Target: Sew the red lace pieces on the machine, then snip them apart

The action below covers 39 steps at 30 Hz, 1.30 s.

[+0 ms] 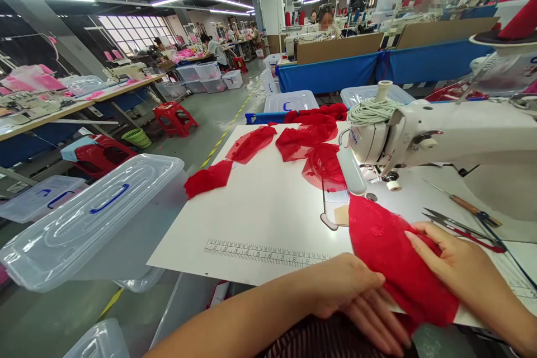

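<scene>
A piece of red embroidered fabric (386, 246) hangs over the table's front edge, its far tip close to the needle area of a white sewing machine (444, 128). My right hand (448, 257) grips its right side between thumb and fingers. Along the lower left edge of the cloth lies my left hand (361, 302), fingers stretched out and slightly blurred, thumb touching the fabric. More red sheer pieces (327, 165) trail in a chain across the table to its left side.
Scissors (461, 226) and a wooden-handled awl (474, 204) lie right of the fabric. A printed ruler (268, 253) runs along the white tabletop (260, 201). Lidded plastic boxes (96, 218) stand at the left. Across the aisle are a red stool (174, 118) and other people at machines.
</scene>
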Each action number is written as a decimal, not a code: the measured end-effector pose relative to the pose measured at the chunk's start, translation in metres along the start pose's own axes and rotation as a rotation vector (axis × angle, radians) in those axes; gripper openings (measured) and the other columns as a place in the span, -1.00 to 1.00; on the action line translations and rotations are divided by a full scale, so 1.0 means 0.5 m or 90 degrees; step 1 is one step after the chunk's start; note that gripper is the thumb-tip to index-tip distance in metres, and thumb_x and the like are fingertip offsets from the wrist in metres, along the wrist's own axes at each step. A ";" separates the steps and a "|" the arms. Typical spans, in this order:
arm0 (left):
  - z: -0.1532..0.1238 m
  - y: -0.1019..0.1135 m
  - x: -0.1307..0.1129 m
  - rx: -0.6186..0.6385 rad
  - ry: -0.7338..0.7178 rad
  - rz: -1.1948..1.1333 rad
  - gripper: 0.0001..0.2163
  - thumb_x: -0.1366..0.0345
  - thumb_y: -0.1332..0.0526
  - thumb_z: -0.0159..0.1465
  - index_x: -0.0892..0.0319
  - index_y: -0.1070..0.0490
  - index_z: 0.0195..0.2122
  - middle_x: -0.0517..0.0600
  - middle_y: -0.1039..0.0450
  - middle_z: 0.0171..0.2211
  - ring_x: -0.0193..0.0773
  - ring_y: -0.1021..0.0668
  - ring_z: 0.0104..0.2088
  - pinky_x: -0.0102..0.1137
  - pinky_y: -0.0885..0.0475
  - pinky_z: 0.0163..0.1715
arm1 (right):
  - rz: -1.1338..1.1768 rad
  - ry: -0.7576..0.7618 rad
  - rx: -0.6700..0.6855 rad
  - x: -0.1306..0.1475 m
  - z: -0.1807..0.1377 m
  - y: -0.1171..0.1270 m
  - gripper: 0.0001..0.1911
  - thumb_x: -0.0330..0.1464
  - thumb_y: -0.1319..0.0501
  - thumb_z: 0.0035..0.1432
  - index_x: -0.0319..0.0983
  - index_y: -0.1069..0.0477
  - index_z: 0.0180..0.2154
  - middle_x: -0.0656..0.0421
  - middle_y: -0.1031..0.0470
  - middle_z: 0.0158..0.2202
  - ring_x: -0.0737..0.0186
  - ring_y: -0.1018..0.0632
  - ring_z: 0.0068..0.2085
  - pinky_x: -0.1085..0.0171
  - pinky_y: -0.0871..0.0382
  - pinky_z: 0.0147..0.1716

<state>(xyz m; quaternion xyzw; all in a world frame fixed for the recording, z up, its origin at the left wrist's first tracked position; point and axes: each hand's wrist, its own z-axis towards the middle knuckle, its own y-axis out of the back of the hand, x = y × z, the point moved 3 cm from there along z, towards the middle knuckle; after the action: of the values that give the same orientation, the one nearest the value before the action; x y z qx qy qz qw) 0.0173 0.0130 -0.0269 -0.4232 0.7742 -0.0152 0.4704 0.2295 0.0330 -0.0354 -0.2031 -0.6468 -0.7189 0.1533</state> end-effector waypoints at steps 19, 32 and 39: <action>0.054 0.066 -0.076 -0.309 -0.261 0.121 -0.77 0.36 -0.14 0.32 0.12 -0.13 -0.48 -0.19 -0.34 -0.62 -0.32 -0.55 -0.54 -0.41 -0.46 -0.43 | 0.199 -0.042 -0.002 0.013 -0.028 -0.038 -0.44 0.12 -0.17 0.11 -0.10 -0.40 -0.02 0.09 -0.68 -0.20 0.00 -0.69 -0.28 0.20 -0.54 -0.41; 0.050 0.070 -0.067 -0.360 -0.288 0.135 -0.80 0.52 -0.10 0.25 0.10 -0.10 -0.39 -0.23 -0.27 -0.59 -0.33 -0.56 -0.51 -0.47 -0.42 -0.45 | -0.226 0.107 -0.147 0.078 0.006 -0.033 -0.70 -0.27 0.04 0.30 -0.14 -0.41 -0.10 0.07 -0.64 -0.22 0.05 -0.60 -0.47 0.19 -0.27 -0.63; 0.047 0.066 -0.074 -0.292 -0.294 0.201 -0.82 0.58 -0.03 0.15 0.16 -0.28 -0.42 -0.17 -0.34 -0.52 -0.36 -0.54 -0.54 -0.50 -0.37 -0.51 | 0.097 0.370 -0.108 0.141 0.004 -0.018 -0.76 -0.42 0.06 0.36 -0.13 -0.35 -0.23 0.12 -0.54 -0.27 0.18 -0.59 -0.26 0.25 -0.48 -0.30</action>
<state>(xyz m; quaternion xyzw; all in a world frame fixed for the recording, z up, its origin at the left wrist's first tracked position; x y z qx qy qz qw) 0.0210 0.0677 -0.0275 -0.3849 0.6867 0.3277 0.5224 0.1642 0.0388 -0.0084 -0.0490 -0.4961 -0.7849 0.3681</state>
